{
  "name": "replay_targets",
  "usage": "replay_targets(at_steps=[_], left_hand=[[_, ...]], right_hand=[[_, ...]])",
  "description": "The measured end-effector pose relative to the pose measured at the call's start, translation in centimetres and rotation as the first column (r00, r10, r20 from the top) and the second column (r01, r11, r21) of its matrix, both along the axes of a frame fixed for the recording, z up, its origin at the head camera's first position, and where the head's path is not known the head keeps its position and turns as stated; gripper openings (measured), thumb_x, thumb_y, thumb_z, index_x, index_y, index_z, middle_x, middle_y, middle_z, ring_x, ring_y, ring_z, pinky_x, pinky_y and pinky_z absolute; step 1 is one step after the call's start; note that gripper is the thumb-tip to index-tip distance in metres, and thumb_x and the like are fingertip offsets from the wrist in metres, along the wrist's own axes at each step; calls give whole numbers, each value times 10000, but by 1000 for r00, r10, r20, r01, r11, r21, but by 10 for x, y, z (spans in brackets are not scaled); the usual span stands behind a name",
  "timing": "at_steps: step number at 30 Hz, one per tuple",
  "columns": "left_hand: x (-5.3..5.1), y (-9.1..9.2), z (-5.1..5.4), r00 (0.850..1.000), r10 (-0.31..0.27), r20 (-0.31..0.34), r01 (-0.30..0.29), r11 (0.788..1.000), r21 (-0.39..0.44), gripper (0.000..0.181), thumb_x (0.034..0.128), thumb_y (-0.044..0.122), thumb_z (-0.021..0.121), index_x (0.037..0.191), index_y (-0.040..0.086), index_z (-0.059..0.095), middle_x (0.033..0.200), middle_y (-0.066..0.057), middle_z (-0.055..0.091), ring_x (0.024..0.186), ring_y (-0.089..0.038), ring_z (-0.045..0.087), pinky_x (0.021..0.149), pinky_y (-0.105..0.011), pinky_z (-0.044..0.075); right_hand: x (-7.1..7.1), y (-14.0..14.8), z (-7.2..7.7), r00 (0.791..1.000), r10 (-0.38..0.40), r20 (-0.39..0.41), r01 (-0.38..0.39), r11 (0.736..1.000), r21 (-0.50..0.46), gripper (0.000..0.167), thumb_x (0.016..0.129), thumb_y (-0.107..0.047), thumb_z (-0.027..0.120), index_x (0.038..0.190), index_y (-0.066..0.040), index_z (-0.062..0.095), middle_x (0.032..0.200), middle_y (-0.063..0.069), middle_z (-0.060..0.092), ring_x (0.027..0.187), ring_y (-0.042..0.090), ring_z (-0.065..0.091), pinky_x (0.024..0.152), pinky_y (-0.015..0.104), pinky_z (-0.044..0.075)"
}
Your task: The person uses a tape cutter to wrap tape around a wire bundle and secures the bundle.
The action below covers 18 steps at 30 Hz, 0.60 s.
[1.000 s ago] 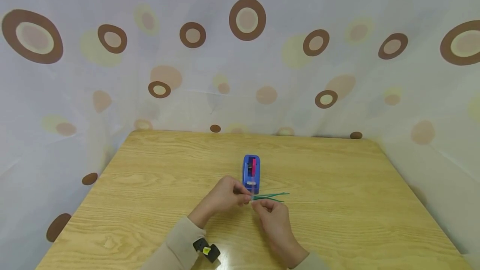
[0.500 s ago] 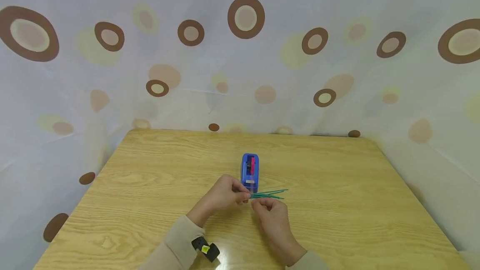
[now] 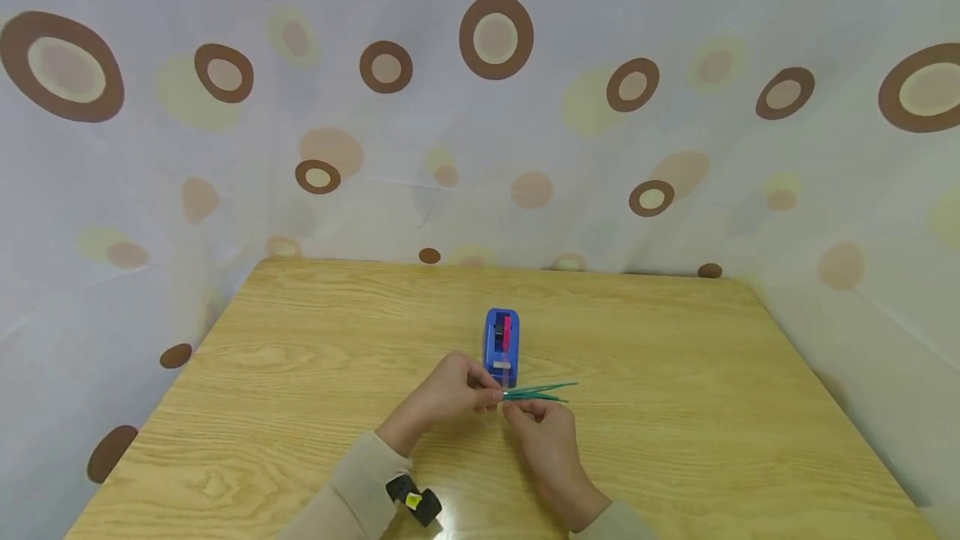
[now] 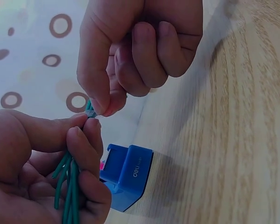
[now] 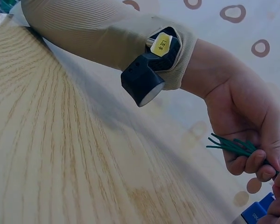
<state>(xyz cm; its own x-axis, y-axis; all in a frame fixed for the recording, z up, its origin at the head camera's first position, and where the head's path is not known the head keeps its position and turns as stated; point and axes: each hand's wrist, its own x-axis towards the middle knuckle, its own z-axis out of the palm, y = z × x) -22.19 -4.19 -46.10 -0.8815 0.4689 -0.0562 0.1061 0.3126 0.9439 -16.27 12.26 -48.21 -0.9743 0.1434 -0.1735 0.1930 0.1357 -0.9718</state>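
Note:
In the head view my left hand pinches a bundle of thin green strands, whose loose ends fan out to the right. My right hand sits just beside it, thumb and forefinger pinched at clear tape around the bundle. A blue tape dispenser stands behind the hands, a clear strip running from it to the bundle. The left wrist view shows the tape on the strands, between the left hand and right hand. Strand ends also lie along the left palm.
The wooden table reaches back to a patterned curtain, which also hangs at both sides. A black wrist camera is strapped over the left sleeve. In the left wrist view the dispenser stands below the hands.
Both hands stay nearly in place with the bundle between them. The fanned strand ends have shifted slightly upward in the head view since the first frame.

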Motion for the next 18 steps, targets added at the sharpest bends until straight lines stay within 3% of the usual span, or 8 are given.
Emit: replay_targets(at_steps=[10,18], left_hand=[[1,2,0,1000,11,11,-11,1000,-3,132,916,46,686,805,17,752,692,-26,658,617,-118,569,578,-266,473],[2,5,0,1000,-6,-13,6,1000,1,121,923,53,679,840,-6,745,705,-27,651,633,-120,569,583,-259,476]], right_hand=[[0,-2,0,1000,-31,1,31,999,36,194,917,-157,696,981,20,739,723,-3,560,637,121,464,519,217,375],[0,-2,-2,997,-57,-57,59,997,44,184,896,-142,714,944,32,750,727,-7,559,687,129,466,535,222,370]])
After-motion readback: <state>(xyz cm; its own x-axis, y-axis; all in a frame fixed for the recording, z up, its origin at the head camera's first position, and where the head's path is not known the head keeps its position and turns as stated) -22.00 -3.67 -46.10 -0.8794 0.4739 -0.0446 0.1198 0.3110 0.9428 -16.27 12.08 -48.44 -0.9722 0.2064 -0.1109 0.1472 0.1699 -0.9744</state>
